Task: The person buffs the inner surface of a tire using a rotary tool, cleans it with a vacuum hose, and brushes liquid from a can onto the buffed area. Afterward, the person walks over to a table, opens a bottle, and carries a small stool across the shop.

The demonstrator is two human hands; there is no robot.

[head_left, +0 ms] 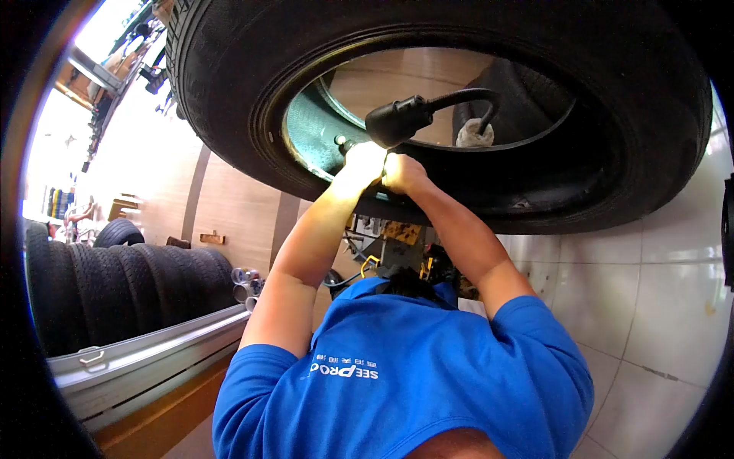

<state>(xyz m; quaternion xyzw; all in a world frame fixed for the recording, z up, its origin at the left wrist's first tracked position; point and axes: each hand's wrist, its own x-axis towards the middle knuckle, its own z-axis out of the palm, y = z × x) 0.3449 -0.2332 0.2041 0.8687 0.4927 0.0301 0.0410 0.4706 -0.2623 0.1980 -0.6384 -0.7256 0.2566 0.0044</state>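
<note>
A large black tire (229, 99) hangs in front of me, its inner wall (310, 126) lit greenish on the left side. My left hand (365, 162), washed out by bright light, is closed around a slim dark tool (348, 145) with a small white round tip near that inner wall. My right hand (404, 174) is closed right beside the left one, at the tire's near rim; what its fingers hold is hidden. Just above my hands hangs a black lamp head (397, 122) on a bent flexible neck (466, 95).
The lamp's neck runs to a whitish wrapped base (475, 135) seen through the tire opening. A row of tires (138, 287) stands on the left behind a metal-edged bench (153, 348). Tools and yellow parts (401, 233) lie below my hands. Pale tiles (604, 306) cover the right.
</note>
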